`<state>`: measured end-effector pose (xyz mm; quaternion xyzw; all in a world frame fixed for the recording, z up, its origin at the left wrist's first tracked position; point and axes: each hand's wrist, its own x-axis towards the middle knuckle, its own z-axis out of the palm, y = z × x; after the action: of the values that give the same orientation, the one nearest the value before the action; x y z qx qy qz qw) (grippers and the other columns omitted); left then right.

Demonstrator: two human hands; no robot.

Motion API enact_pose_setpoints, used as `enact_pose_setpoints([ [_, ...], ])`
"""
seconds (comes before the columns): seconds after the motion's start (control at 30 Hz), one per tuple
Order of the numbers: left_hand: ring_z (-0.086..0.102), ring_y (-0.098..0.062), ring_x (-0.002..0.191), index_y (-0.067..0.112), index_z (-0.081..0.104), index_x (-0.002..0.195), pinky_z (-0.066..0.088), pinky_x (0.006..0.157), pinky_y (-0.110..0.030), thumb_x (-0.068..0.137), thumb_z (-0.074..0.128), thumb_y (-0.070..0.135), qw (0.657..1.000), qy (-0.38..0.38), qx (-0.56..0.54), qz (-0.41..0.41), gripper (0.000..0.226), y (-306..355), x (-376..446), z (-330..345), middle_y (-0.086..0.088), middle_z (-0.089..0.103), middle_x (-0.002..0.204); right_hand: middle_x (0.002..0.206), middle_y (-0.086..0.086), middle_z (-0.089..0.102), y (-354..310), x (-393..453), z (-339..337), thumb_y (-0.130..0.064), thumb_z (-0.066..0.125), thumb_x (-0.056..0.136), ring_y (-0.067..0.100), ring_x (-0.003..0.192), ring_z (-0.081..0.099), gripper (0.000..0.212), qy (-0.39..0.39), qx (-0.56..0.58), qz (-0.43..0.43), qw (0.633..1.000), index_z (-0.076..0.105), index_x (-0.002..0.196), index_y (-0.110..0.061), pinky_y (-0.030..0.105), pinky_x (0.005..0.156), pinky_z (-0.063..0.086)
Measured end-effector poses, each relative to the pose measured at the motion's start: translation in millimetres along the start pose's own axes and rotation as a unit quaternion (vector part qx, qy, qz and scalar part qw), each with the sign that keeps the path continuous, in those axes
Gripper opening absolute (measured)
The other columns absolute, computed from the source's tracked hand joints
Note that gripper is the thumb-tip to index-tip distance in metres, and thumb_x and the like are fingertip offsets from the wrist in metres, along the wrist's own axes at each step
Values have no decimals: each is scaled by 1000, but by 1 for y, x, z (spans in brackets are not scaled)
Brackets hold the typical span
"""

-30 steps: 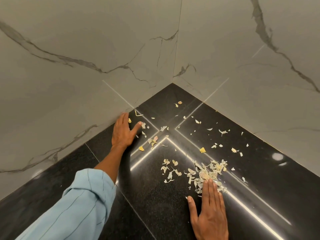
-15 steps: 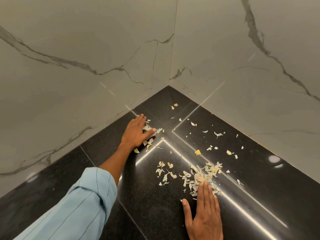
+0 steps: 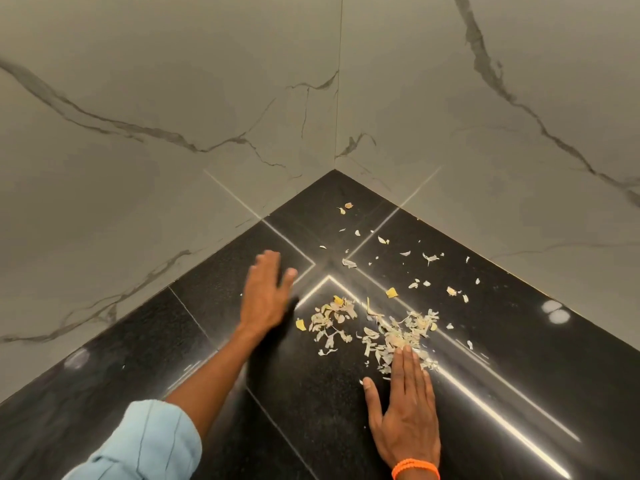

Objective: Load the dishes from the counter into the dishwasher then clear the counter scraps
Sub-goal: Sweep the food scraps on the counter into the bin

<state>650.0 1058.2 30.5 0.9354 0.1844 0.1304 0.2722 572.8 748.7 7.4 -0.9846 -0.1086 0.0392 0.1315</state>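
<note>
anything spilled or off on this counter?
Yes: pale peel scraps litter the black counter, heaped by the right hand, strays trailing toward the corner. The left hand is motion-blurred. No damage visible.

the left arm wears a pale blue sleeve [image 3: 145, 445] with thin darker stripes, its cuff rolled back above a bare forearm. an orange beaded band [image 3: 415, 468] circles the right wrist, doubled in two strands.
</note>
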Motion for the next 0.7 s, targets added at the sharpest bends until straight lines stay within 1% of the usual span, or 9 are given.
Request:
enact_pose_setpoints([
  [0.03,41,-28,139,13,40,145,34,119,-51,102,17,67,997,13,41,-66,73,-20,-1,-5,-10,43,151,167,-1,0,0,0,-1,-71,18,96,12,153,-7,83,0,1,-1,1000,2,159,-19,40,126,11],
  [0.07,23,-29,152,7,28,156,20,125,-50,100,12,71,990,5,83,-113,87,-32,-5,-10,-14,27,163,167,-1,0,0,-1,-1,-71,18,96,12,153,-8,83,0,1,-1,1000,2,159,-19,40,126,11],
  [0.1,11,-28,156,5,19,159,12,127,-48,98,8,74,985,-8,113,-129,93,-39,-8,-9,-15,16,167,167,0,-1,-1,-1,-2,-71,18,96,13,153,-8,82,2,4,-2,1000,2,159,-19,39,126,10],
  [0.13,6,-27,156,5,15,160,9,128,-47,97,7,76,983,-24,136,-122,95,-37,-11,-7,-15,11,168,167,0,0,-1,-2,-2,-70,19,97,13,153,-7,82,4,8,-3,1000,3,159,-19,39,126,10],
  [0.3,-5,-24,156,9,4,161,6,128,-48,96,6,78,980,-121,157,4,94,27,-30,35,-12,-2,168,167,2,-1,-1,-4,-4,-69,19,98,15,154,-5,82,5,9,-1,1000,4,159,-17,41,126,14],
  [0.43,-9,-15,156,15,4,162,6,128,-44,95,10,80,967,-198,107,122,93,82,-67,68,-5,-4,169,167,2,3,-3,-4,-4,-67,22,99,15,154,-3,80,11,16,5,1000,8,159,-16,40,126,13],
  [0.5,-10,-10,155,16,3,162,5,128,-41,97,16,77,961,-207,82,165,90,103,-87,76,-2,-3,169,167,3,6,-2,-5,-5,-61,26,99,15,154,-2,77,19,10,7,1000,9,159,-15,40,125,14],
  [0.6,-7,-6,155,17,5,163,4,128,-37,98,20,76,977,-168,20,131,89,112,-104,81,-1,3,170,166,5,8,0,-5,-5,-53,33,99,16,154,-2,75,25,6,5,1000,11,158,-13,41,125,15],
  [0.7,-4,-8,156,16,12,162,6,128,-38,99,23,73,988,-124,-12,94,86,111,-109,79,-3,9,170,166,5,11,0,-6,-6,-49,36,101,16,154,0,71,42,36,19,998,16,158,-12,43,124,17],
])
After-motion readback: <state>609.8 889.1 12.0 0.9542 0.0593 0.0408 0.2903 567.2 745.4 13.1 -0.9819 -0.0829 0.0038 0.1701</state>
